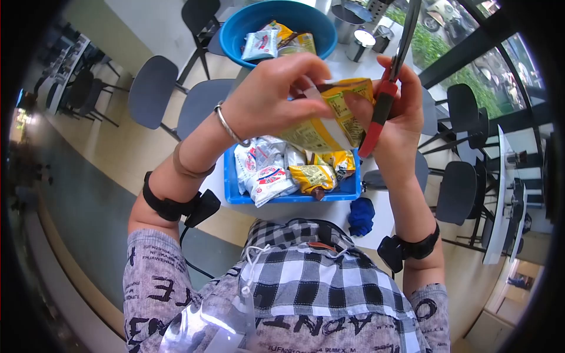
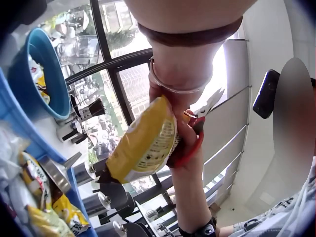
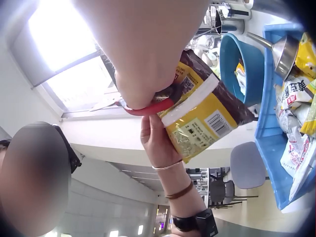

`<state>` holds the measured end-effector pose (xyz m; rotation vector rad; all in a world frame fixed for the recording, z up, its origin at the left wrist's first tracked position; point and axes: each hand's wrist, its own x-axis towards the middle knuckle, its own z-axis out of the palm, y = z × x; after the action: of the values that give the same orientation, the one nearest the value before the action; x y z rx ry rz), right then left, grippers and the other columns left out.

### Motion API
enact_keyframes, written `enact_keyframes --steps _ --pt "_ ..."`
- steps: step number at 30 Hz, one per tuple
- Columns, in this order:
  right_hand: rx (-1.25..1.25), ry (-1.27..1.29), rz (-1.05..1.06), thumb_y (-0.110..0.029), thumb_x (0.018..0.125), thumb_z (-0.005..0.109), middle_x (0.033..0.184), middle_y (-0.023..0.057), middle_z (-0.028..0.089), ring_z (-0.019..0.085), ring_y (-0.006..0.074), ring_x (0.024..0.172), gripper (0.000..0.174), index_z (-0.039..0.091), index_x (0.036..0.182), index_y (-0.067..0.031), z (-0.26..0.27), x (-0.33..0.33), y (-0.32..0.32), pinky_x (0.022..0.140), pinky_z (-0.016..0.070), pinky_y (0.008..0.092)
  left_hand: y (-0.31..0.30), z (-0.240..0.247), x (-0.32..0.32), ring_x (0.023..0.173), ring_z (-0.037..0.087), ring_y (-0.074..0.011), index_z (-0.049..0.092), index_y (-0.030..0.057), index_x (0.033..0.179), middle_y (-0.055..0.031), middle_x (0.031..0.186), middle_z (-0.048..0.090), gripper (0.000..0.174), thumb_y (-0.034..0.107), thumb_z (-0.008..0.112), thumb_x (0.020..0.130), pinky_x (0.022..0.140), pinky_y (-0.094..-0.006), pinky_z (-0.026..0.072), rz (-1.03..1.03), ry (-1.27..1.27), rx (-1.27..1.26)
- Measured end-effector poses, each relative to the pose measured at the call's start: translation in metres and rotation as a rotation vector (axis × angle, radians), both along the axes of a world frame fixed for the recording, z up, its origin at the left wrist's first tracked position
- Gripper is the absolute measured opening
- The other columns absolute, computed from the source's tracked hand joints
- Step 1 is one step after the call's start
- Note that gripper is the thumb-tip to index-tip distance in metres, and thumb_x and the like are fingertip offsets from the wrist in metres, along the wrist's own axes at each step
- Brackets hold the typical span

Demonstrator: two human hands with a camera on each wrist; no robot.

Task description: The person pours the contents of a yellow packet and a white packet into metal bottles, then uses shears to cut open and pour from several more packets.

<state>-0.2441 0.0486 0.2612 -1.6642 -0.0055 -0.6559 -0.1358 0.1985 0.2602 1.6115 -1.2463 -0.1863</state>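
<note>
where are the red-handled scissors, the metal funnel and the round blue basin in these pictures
Red-handled scissors (image 1: 385,96): head view, on the handle.
Metal funnel (image 3: 285,55): right wrist view, on the cone.
Round blue basin (image 3: 255,74): right wrist view, on the outer wall.

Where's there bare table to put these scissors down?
Likely best for the scissors: the small patch of white tabletop right of the blue cloth. A narrow strip also shows bare along the blue tray's near edge. Crowded: the tray, heaped with packets; the blue basin, holding more.
</note>
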Motion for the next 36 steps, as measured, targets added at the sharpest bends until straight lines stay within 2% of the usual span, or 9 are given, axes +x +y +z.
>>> enact_keyframes --steps 1,2,5,11,13,17,22,31,36 --pt "0.050 0.000 -0.021 -0.001 0.071 0.069 0.089 0.0065 0.060 0.059 0.0105 0.079 0.054 0.038 0.115 -0.0060 0.003 0.000 0.000 0.069 0.0481 0.0224 -0.003 -0.003 0.001 0.072 0.058 -0.0086 0.059 -0.0014 0.092 -0.0041 0.083 0.062 0.016 0.004 0.062 0.077 0.064 -0.0226 0.0476 0.027 0.055 0.091" --pt "0.100 -0.002 -0.043 -0.002 0.070 0.070 0.089 0.0066 0.060 0.060 0.0104 0.078 0.054 0.039 0.114 -0.0056 0.005 0.000 -0.002 0.067 0.0486 0.0226 -0.009 -0.010 0.002 0.057 0.056 -0.0133 0.062 0.0010 0.085 -0.0094 0.066 0.059 0.013 0.010 0.063 0.076 0.054 -0.0254 0.0446 -0.001 0.012 -0.021" --pt "0.047 0.127 -0.106 -0.003 0.070 0.070 0.089 0.0071 0.060 0.060 0.0106 0.078 0.053 0.040 0.114 -0.0055 0.007 0.000 -0.012 0.068 0.0488 0.0231 -0.017 -0.019 0.007 0.053 0.055 -0.0143 0.063 0.0001 0.083 -0.0101 0.064 0.059 0.013 0.011 0.062 0.077 0.050 -0.0257 0.0435 0.025 -0.025 -0.034" --pt "0.059 -0.021 -0.060 0.002 0.069 0.068 0.082 0.0030 0.057 0.055 0.0071 0.075 0.056 0.039 0.117 -0.0074 0.000 -0.018 -0.028 0.064 0.0446 0.0192 -0.028 -0.025 -0.001 0.061 0.062 -0.0176 0.064 0.0032 0.092 -0.0133 0.071 0.062 0.015 0.012 0.059 0.080 0.055 -0.0251 0.0462 -0.064 0.062 -0.069" --pt "0.091 0.157 -0.121 0.003 0.070 0.067 0.077 0.0008 0.055 0.053 0.0059 0.072 0.054 0.041 0.116 -0.0077 0.005 -0.030 -0.038 0.064 0.0425 0.0183 -0.026 -0.027 0.001 0.062 0.062 -0.0181 0.064 0.0030 0.091 -0.0136 0.072 0.062 0.014 0.010 0.058 0.080 0.055 -0.0257 0.0462 -0.062 0.051 0.064" --pt "-0.020 0.423 -0.031 -0.007 0.064 0.075 0.084 0.0013 0.053 0.050 0.0067 0.074 0.061 0.042 0.115 -0.0081 -0.006 -0.032 -0.080 0.067 0.0423 0.0212 -0.016 -0.033 0.020 0.063 0.056 -0.0097 0.063 -0.0013 0.087 -0.0069 0.069 0.062 0.016 0.013 0.058 0.082 0.059 -0.0233 0.0446 0.024 0.266 0.137" --pt "-0.515 0.494 0.076 -0.034 0.059 0.076 0.087 0.0072 0.055 0.052 0.0178 0.072 0.068 0.049 0.115 -0.0066 -0.023 0.002 -0.105 0.069 0.0446 0.0270 -0.008 -0.031 0.074 0.066 0.048 -0.0028 0.064 -0.0014 0.088 0.0038 0.071 0.057 0.019 0.016 0.058 0.083 0.058 -0.0196 0.0420 0.100 0.504 0.216" --pt "-0.619 0.460 0.223 -0.043 0.060 0.073 0.077 0.0072 0.061 0.055 0.0184 0.064 0.065 0.054 0.110 -0.0072 -0.015 0.081 -0.096 0.062 0.0454 0.0296 -0.007 -0.018 0.158 0.065 0.048 -0.0017 0.065 -0.0010 0.087 0.0029 0.071 0.060 0.018 0.015 0.059 0.082 0.058 -0.0195 0.0422 0.044 0.387 0.271" --pt "-0.534 0.529 0.224 -0.030 0.059 0.078 0.077 0.0021 0.058 0.048 0.0092 0.064 0.060 0.055 0.109 -0.0032 -0.023 0.105 -0.091 0.060 0.0413 0.0237 -0.011 -0.024 0.175 0.065 0.050 -0.0024 0.065 0.0001 0.088 0.0032 0.071 0.060 0.017 0.015 0.060 0.082 0.060 -0.0197 0.0430 0.057 0.364 0.282"
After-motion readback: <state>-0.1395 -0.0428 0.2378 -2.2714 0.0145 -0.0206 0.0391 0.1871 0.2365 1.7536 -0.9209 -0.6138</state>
